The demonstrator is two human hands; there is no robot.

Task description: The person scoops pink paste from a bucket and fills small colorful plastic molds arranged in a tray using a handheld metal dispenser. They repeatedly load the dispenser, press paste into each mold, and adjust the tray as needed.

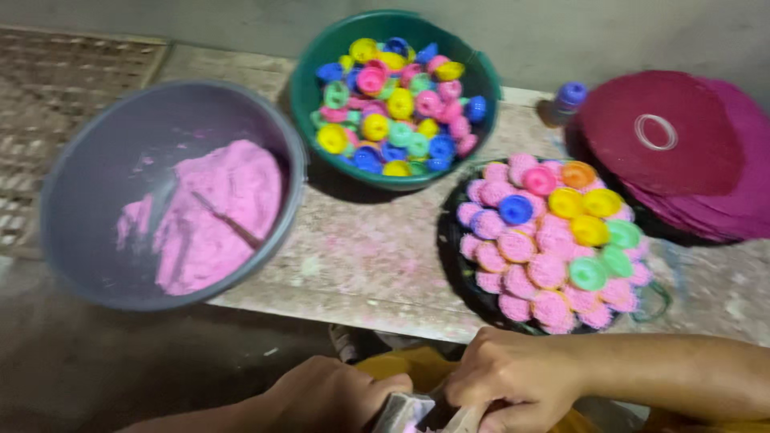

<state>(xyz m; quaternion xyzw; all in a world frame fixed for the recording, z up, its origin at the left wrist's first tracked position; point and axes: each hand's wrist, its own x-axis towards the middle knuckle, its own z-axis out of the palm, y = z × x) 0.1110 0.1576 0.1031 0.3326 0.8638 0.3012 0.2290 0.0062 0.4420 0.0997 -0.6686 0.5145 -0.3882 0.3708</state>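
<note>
A grey plastic basin [80, 184] holds what looks like pink powder [212, 212], beside a green bowl [305, 80] of small coloured plastic moulds [397, 104].

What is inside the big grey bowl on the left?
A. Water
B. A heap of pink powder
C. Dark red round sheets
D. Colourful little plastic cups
B. The grey bowl holds a heap of pink powder; the colourful little cups sit in the green bowl instead.
</note>
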